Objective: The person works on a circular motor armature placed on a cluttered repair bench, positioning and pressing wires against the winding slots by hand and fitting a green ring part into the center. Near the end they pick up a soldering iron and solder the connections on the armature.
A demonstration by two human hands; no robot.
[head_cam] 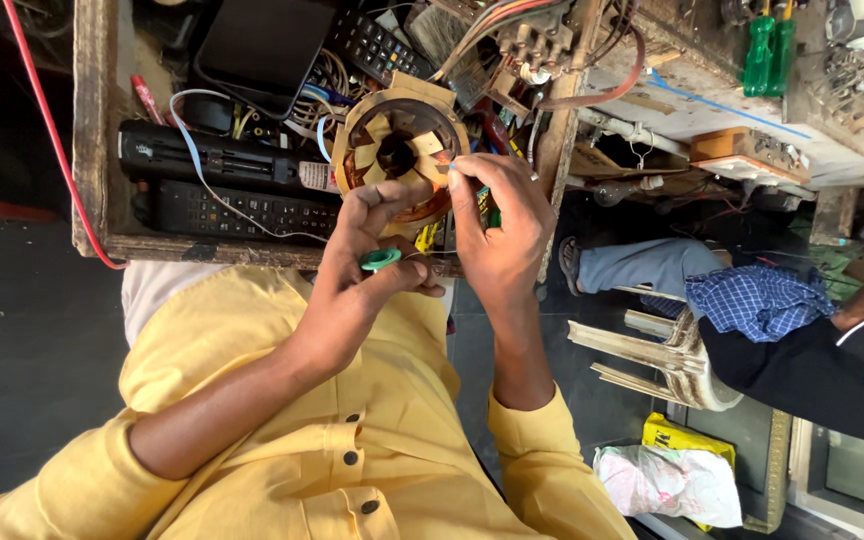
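Hands meet at the frame's centre over a round motor stator (pixel 400 155), which lies just above them, its open bore facing the camera. Left hand (pixel 367 255) pinches a small green ring (pixel 381 260); right hand (pixel 497 225), the nearer, pinches fine wire at the stator's right rim.

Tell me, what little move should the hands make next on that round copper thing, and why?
Probably pull the thin wire snug. The right hand pinches something fine at the rim of the round motor winding, while the left hand steadies it from below with a green ring between its fingers. The wire itself is barely visible.
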